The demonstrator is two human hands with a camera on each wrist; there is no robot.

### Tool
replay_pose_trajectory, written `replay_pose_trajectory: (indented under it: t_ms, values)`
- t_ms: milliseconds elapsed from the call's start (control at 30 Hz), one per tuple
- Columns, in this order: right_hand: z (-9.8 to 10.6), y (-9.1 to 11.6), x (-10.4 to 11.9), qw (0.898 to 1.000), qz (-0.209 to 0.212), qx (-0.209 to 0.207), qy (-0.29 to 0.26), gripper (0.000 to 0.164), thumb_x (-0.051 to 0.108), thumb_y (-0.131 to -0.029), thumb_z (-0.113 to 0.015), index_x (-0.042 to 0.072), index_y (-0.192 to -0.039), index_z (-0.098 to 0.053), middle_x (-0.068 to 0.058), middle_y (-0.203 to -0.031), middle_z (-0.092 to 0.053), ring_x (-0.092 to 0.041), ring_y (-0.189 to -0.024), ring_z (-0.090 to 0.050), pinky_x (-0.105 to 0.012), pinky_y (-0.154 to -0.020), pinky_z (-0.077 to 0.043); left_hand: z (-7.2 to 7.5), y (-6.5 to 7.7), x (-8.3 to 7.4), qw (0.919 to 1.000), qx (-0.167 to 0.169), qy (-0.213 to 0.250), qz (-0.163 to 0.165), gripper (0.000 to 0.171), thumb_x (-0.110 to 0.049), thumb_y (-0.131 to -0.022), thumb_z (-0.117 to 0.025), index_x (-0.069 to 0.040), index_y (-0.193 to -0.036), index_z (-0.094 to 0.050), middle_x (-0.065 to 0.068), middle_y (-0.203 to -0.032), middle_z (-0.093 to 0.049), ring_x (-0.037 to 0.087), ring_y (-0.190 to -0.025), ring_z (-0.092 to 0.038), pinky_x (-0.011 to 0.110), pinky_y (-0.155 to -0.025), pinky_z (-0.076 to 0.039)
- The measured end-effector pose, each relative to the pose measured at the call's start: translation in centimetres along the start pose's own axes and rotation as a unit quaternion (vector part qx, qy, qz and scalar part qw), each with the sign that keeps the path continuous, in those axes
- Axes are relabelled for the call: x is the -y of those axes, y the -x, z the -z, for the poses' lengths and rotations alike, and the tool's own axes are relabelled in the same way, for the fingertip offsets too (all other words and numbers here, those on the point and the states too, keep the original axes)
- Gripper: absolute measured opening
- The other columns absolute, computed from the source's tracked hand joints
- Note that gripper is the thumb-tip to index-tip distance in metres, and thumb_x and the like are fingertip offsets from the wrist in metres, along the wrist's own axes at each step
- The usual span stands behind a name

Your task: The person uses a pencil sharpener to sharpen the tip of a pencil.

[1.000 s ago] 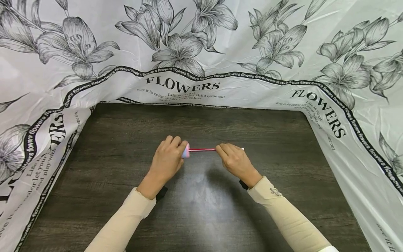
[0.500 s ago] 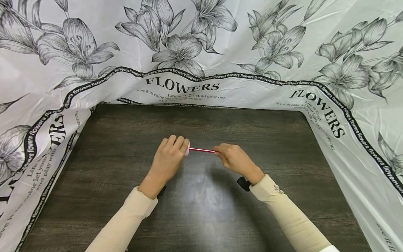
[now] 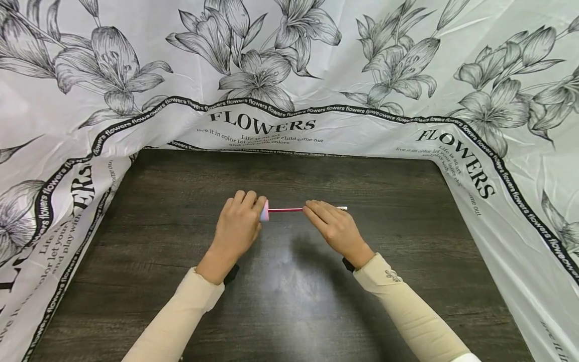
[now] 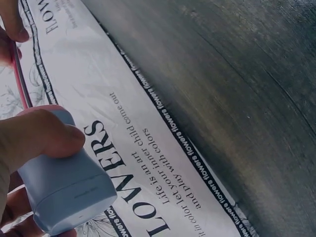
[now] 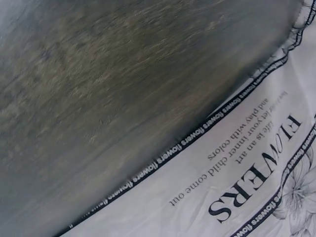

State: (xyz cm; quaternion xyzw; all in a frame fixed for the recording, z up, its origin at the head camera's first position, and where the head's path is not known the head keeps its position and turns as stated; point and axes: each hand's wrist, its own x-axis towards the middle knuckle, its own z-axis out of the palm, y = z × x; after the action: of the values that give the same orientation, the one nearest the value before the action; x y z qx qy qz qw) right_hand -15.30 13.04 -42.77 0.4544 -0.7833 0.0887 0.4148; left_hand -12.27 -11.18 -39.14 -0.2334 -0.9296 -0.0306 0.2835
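Observation:
My left hand [image 3: 238, 221] grips a small pencil sharpener [image 4: 69, 182], blue-grey with a pink end, thumb over its top and fingers beneath in the left wrist view. From the pink end a thin red pencil [image 3: 286, 209] runs straight across toward my right hand [image 3: 332, 226]. The right fingers and thumb pinch the pencil along its length, and its white tip [image 3: 344, 207] sticks out past the knuckles. Both hands are over the middle of the table in the head view. The right wrist view does not show the right hand.
Dark wood-grain table [image 3: 289, 311] lies below the hands. White flower-printed cloth [image 3: 271, 125] with black lettering hangs along the back and both sides of the table.
The right hand has rolled over the pencil and back, its far tip hidden half a second ago and visible now. Both hands have shifted slightly left and away; the left keeps its grip.

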Motion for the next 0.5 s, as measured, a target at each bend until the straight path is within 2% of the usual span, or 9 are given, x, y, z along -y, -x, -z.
replay_pose_trajectory:
  t_ms: [200,300,367,433,467,500]
  values:
    - [-0.1,-0.1,0.1,1.000,0.008,-0.021,0.014,0.025,0.003,-0.098,-0.046,-0.002,-0.103,-0.070,-0.013,-0.096,-0.071,-0.024,-0.087,-0.069,-0.033,-0.079,-0.056,0.2,0.1,-0.1,1.0000,0.006,0.006,-0.001,0.047,-0.007,-0.062,-0.086,-0.002,-0.105,-0.069,0.010,-0.090,-0.060,0.026,-0.078,-0.052,0.031,-0.059,-0.041]
    - [-0.1,-0.3,0.1,1.000,-0.003,0.001,0.000,0.023,-0.004,-0.095,-0.047,-0.002,-0.103,-0.069,-0.013,-0.095,-0.070,-0.025,-0.083,-0.069,-0.032,-0.074,-0.057,0.0,0.1,-0.1,0.9998,-0.012,-0.011,-0.012,0.041,-0.005,-0.065,-0.084,-0.002,-0.103,-0.068,0.010,-0.089,-0.059,0.026,-0.077,-0.052,0.030,-0.058,-0.041]
    - [0.1,-0.4,-0.1,0.999,-0.022,0.033,-0.028,0.028,-0.013,-0.087,-0.050,-0.001,-0.104,-0.069,-0.012,-0.094,-0.069,-0.023,-0.081,-0.069,-0.029,-0.067,-0.057,-0.2,0.1,-0.1,0.9986,-0.034,-0.031,-0.024,0.033,-0.003,-0.069,-0.081,-0.002,-0.099,-0.068,0.009,-0.086,-0.059,0.026,-0.076,-0.052,0.030,-0.057,-0.040]
    - [0.5,-0.7,-0.4,0.991,-0.060,0.079,-0.092,0.035,-0.018,-0.079,-0.052,-0.001,-0.104,-0.069,-0.011,-0.094,-0.070,-0.021,-0.078,-0.069,-0.025,-0.060,-0.054,-0.3,0.1,-0.2,0.9959,-0.063,-0.053,-0.039,0.028,-0.003,-0.071,-0.080,-0.002,-0.096,-0.067,0.008,-0.083,-0.057,0.025,-0.074,-0.051,0.029,-0.057,-0.039]
    - [0.7,-0.9,-0.6,0.981,-0.088,0.109,-0.136,0.037,-0.020,-0.077,-0.053,-0.001,-0.104,-0.070,-0.011,-0.095,-0.071,-0.020,-0.074,-0.068,-0.023,-0.056,-0.051,-0.4,0.0,-0.2,0.9939,-0.077,-0.065,-0.046,0.026,-0.003,-0.072,-0.080,-0.002,-0.094,-0.066,0.007,-0.081,-0.056,0.024,-0.073,-0.051,0.029,-0.057,-0.039]
    - [0.9,-1.1,-0.8,0.966,-0.121,0.138,-0.184,0.037,-0.019,-0.077,-0.055,-0.001,-0.104,-0.070,-0.011,-0.095,-0.072,-0.019,-0.073,-0.069,-0.021,-0.054,-0.048,-0.5,0.0,-0.2,0.9915,-0.090,-0.077,-0.053,0.025,-0.003,-0.072,-0.080,-0.002,-0.093,-0.066,0.007,-0.080,-0.056,0.024,-0.073,-0.050,0.029,-0.058,-0.040]
